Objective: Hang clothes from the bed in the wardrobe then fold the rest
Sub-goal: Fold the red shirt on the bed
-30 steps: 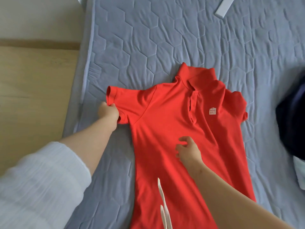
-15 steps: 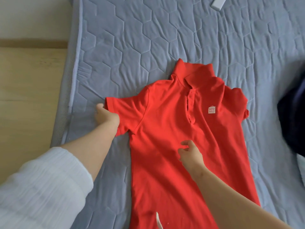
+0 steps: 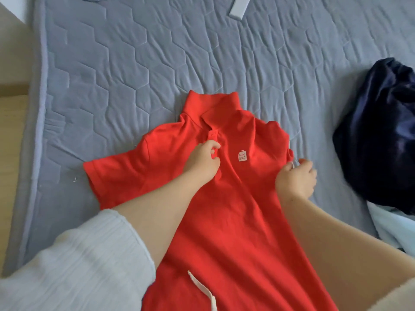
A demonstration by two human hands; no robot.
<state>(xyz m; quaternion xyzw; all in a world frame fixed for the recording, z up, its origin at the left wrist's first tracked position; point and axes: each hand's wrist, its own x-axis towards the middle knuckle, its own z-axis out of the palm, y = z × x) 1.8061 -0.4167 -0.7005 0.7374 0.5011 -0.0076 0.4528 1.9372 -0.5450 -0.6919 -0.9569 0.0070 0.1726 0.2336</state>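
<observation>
Head view: our left hand pinches the red polo shirt mid-chest; our right hand grips its three-o'clock sleeve.

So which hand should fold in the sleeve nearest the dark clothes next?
Right. The right hand sits at the edge of that sleeve, fingers curled, apparently gripping it. The left hand is mid-chest on the shirt; it would have to cross over, and likely serves better pinning the cloth.
</observation>
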